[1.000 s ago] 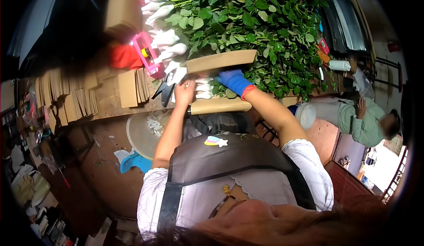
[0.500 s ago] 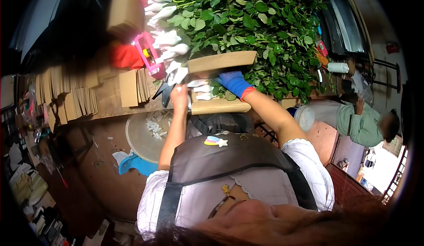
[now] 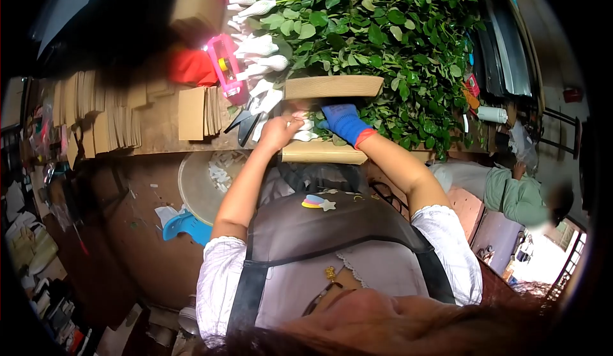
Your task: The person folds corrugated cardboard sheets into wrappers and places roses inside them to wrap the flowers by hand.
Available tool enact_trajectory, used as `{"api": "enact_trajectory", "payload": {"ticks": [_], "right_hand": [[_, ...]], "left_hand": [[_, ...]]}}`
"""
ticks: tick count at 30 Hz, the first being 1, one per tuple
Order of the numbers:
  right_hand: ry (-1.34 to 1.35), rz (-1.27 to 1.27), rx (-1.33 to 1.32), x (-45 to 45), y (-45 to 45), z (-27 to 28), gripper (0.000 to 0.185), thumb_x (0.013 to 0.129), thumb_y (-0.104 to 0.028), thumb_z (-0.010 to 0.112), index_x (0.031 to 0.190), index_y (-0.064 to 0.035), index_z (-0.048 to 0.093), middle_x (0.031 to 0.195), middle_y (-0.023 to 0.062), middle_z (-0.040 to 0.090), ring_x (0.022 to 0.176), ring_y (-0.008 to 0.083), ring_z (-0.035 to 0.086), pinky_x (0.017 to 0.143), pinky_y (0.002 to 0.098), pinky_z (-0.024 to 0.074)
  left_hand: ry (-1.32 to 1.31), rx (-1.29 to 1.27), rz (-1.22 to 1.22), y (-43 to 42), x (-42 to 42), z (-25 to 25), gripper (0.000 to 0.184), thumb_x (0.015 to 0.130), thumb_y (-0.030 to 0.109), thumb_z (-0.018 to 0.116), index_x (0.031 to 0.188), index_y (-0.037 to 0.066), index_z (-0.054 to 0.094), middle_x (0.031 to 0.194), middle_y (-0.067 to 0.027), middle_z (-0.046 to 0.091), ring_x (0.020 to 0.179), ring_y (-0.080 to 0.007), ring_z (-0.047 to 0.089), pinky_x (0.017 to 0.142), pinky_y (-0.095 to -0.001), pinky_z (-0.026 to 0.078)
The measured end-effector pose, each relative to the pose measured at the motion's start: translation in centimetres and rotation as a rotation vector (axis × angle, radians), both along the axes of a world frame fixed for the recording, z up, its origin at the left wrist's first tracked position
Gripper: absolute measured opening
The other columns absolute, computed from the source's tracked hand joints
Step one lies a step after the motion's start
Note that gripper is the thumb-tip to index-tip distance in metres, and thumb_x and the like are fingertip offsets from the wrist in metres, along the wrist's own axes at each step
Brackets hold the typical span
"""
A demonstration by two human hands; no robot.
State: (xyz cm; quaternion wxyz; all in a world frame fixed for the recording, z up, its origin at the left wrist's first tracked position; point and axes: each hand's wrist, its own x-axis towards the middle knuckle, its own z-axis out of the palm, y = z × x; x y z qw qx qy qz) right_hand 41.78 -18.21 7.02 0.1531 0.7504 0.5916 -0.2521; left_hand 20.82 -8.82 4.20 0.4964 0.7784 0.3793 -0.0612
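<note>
My bare left hand (image 3: 280,132) is at the corrugated cardboard wrap, its fingers curled in a pinch against the white-netted flower buds (image 3: 305,130). The fingertips partly cover those buds. My right hand (image 3: 345,123), in a blue glove with a red cuff, is closed around the leafy stems just behind the buds; some fingers are hidden. The cardboard stands up as a far wall (image 3: 333,87) and shows a near edge (image 3: 324,156), with the flowers between. Black-handled scissors (image 3: 242,125) lie left of my left hand.
A large heap of leafy stems (image 3: 383,37) with netted heads (image 3: 258,46) covers the far table. A pink tape dispenser (image 3: 225,68) and cardboard sheets (image 3: 198,113) lie left. Below are a round tub (image 3: 195,187) and a blue stool (image 3: 186,227). Another person (image 3: 520,193) is at right.
My left hand has moved right, from beside the scissors onto the netted buds, and its fingers have curled there. My gloved right hand stays at the stems. The whole view has shifted slightly.
</note>
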Motion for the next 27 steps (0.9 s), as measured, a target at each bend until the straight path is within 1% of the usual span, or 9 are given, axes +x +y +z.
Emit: {"api": "enact_trajectory", "payload": {"ticks": [3, 4, 6, 9, 10, 15, 19, 23, 27], "right_hand": [[-0.03, 0.008, 0.027, 0.0, -0.3, -0.7, 0.09, 0.077, -0.052, 0.075, 0.15, -0.0129, 0.041, 0.156, 0.0189, 0.041, 0.142, 0.0361, 0.043, 0.114, 0.0492, 0.0378], [-0.037, 0.008, 0.043, 0.1, -0.3, -0.8, 0.089, 0.077, -0.052, 0.075, 0.149, -0.0129, 0.042, 0.156, 0.0185, 0.042, 0.142, 0.0361, 0.043, 0.114, 0.0489, 0.0382], [0.023, -0.003, 0.005, 0.6, -0.2, -0.4, 0.085, 0.076, -0.053, 0.076, 0.145, -0.0118, 0.047, 0.151, 0.019, 0.048, 0.137, 0.0353, 0.049, 0.112, 0.0468, 0.0411], [0.155, -0.006, -0.048, 1.0, 0.0, 3.3, 0.076, 0.077, -0.053, 0.075, 0.137, -0.0097, 0.055, 0.134, 0.0214, 0.06, 0.123, 0.0365, 0.059, 0.103, 0.0451, 0.0471], [0.202, -0.003, -0.062, 1.2, 0.1, 5.0, 0.073, 0.078, -0.054, 0.074, 0.134, -0.0089, 0.057, 0.127, 0.0224, 0.064, 0.117, 0.0373, 0.062, 0.099, 0.0448, 0.0494], [0.306, 0.044, 0.117, -0.4, -1.1, 6.8, 0.039, 0.088, -0.044, 0.066, 0.114, -0.0154, 0.066, 0.104, 0.0157, 0.072, 0.099, 0.0343, 0.068, 0.085, 0.047, 0.0517], [0.173, 0.264, -0.127, -2.1, -0.6, 4.5, 0.03, 0.085, -0.034, 0.065, 0.101, -0.0102, 0.072, 0.098, 0.0168, 0.073, 0.093, 0.0354, 0.071, 0.081, 0.047, 0.0543], [0.057, 0.27, -0.167, -3.3, 0.0, 3.2, 0.026, 0.087, -0.024, 0.06, 0.097, -0.0083, 0.077, 0.1, 0.0152, 0.075, 0.094, 0.0317, 0.073, 0.079, 0.0467, 0.0561], [0.024, 0.307, -0.172, -3.1, -0.2, -0.4, 0.03, 0.087, -0.034, 0.068, 0.096, -0.0065, 0.075, 0.096, 0.0169, 0.074, 0.091, 0.0345, 0.072, 0.08, 0.0465, 0.0559]], "left_hand": [[-0.337, -0.168, 0.299, -0.9, -1.8, -1.3, 0.042, 0.096, 0.041, 0.067, 0.082, 0.002, 0.068, 0.07, -0.0064, 0.067, 0.066, -0.0159, 0.063, 0.064, -0.0329, 0.048], [-0.305, -0.199, 0.382, 0.2, -2.8, -0.1, 0.039, 0.098, 0.033, 0.066, 0.078, 0.001, 0.066, 0.071, -0.0008, 0.065, 0.069, -0.0098, 0.059, 0.064, -0.029, 0.047], [-0.332, -0.319, 0.513, 2.2, -5.6, 0.5, 0.034, 0.098, 0.026, 0.066, 0.074, 0.002, 0.062, 0.073, -0.0006, 0.066, 0.071, -0.0098, 0.058, 0.067, -0.0295, 0.047], [-0.54, -0.129, 0.433, 1.7, -7.5, -2.4, 0.028, 0.094, 0.015, 0.067, 0.07, 0.003, 0.056, 0.068, 0.0012, 0.058, 0.065, -0.0082, 0.05, 0.061, -0.0298, 0.044], [-0.231, -0.184, 0.296, 2.1, -8.3, -0.5, 0.029, 0.09, 0.018, 0.07, 0.07, 0.002, 0.055, 0.065, 0.0006, 0.058, 0.062, -0.009, 0.049, 0.058, -0.0316, 0.044], [-0.136, 0.082, 0.15, 0.3, -4.9, 1.3, 0.041, 0.083, 0.04, 0.08, 0.075, 0.004, 0.062, 0.068, -0.0117, 0.063, 0.067, -0.0192, 0.061, 0.064, -0.0357, 0.049], [-0.025, 0.04, -0.223, 0.7, -1.8, -0.7, 0.039, 0.086, 0.043, 0.078, 0.084, 0.005, 0.073, 0.076, -0.0129, 0.07, 0.073, -0.0194, 0.068, 0.069, -0.034, 0.052], [-0.264, -0.269, 0.0, 0.1, -2.2, -2.3, 0.037, 0.095, 0.035, 0.072, 0.08, 0.002, 0.072, 0.072, -0.007, 0.07, 0.067, -0.0132, 0.063, 0.067, -0.0311, 0.05], [-0.348, -0.402, 0.365, -2.6, -2.4, -3.4, 0.035, 0.096, 0.03, 0.07, 0.075, 0.003, 0.067, 0.066, -0.0001, 0.06, 0.061, -0.01, 0.052, 0.059, -0.0279, 0.043]]}}
